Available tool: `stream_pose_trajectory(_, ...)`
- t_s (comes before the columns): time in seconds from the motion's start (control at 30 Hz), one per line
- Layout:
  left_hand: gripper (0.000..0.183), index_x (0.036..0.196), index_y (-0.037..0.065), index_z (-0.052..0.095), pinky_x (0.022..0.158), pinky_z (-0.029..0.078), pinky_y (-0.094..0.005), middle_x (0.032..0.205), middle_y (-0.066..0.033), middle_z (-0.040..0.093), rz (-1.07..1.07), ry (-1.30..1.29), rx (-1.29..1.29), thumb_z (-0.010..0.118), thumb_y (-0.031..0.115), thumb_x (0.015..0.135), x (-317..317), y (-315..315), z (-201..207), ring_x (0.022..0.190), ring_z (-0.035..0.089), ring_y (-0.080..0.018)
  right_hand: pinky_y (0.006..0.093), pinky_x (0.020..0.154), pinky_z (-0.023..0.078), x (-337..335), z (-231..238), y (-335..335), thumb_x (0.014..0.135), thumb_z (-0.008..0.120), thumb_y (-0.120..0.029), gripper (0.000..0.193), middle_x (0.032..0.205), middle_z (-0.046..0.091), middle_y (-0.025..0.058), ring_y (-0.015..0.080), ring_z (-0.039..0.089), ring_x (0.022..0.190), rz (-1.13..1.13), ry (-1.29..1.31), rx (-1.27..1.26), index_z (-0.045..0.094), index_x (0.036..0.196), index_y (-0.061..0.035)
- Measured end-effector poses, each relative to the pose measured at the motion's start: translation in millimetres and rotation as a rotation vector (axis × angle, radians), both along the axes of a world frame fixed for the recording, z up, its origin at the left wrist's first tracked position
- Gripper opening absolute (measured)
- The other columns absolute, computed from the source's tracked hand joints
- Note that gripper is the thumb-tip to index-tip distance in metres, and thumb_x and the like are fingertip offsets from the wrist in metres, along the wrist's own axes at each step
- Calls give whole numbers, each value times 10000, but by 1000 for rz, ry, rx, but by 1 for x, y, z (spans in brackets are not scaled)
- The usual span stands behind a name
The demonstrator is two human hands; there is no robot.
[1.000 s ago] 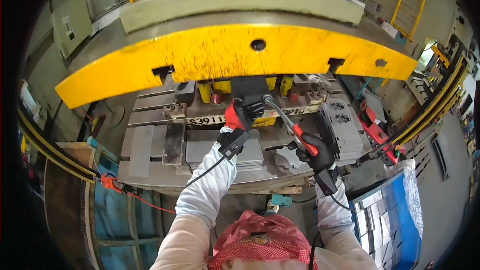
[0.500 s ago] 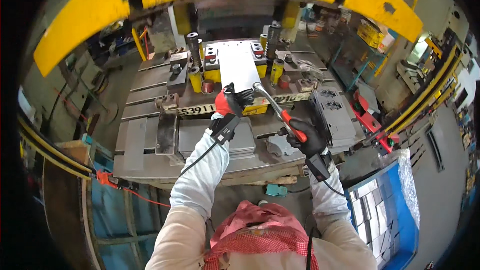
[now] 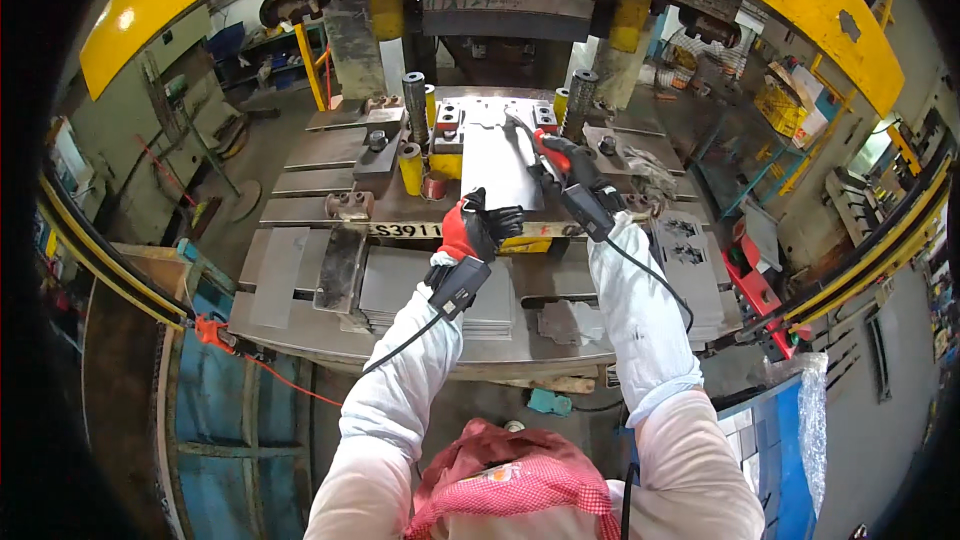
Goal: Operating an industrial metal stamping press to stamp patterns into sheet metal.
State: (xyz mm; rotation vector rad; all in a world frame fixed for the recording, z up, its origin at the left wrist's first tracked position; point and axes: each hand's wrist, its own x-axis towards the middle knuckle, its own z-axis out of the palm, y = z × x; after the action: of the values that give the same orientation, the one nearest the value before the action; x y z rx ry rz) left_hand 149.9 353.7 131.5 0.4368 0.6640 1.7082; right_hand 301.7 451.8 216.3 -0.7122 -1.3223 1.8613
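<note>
My left hand (image 3: 480, 226), in a red and black glove, is at the near left corner of a bright flat metal sheet (image 3: 494, 172), its fingers closed on the edge. The sheet lies lengthwise on the press die (image 3: 448, 140). In a dark glove, my right hand (image 3: 580, 168) grips the red handle of a metal tool (image 3: 553, 152) with a rounded head. That tool reaches forward along the sheet's right side, its head near the far part of the sheet. My right fingers are partly hidden by the glove's cuff and a strapped-on black box.
Dark guide posts (image 3: 415, 105) and yellow cylinders (image 3: 410, 168) flank the die. A stack of grey sheets (image 3: 440, 285) lies nearer, with cut plates (image 3: 690, 260) at right. The yellow press frame (image 3: 180, 10) arches overhead. A blue bin (image 3: 790, 440) stands lower right.
My right hand has moved forward and left, carrying the tool's head farther along the sheet. My left hand stays at the sheet's near edge. The whole view has shifted, showing more of the upper press.
</note>
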Motion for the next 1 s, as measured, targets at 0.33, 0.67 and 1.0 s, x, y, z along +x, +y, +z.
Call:
stream_pose_trajectory(0.33, 350, 1079, 78, 468, 592, 519, -386, 859, -205, 603, -102, 2, -32, 439, 354, 864, -9, -7, -21, 654, 614, -308, 220, 505, 394, 158, -92, -170, 745, 536, -367, 627, 851, 571, 75, 80, 486, 574, -204, -146, 125, 382, 1227, 3)
stream_pose_trajectory(0.67, 341, 1056, 73, 511, 541, 517, -353, 814, -166, 621, 46, 47, 124, 446, 344, 859, -4, 13, -20, 627, 618, -267, 232, 400, 328, 211, -170, -278, 826, 515, -302, 304, 611, 520, 31, 96, 452, 459, -237, -276, -293, 545, 912, -13)
stream_pose_trajectory(1.0, 328, 1078, -10, 430, 634, 541, -391, 923, -266, 571, -49, -209, -99, 419, 251, 879, -30, 67, 8, 698, 608, -321, 221, 405, 356, 206, -159, -274, 812, 522, -291, 394, 691, 554, 48, 89, 456, 466, -253, -190, -277, 482, 1086, -11)
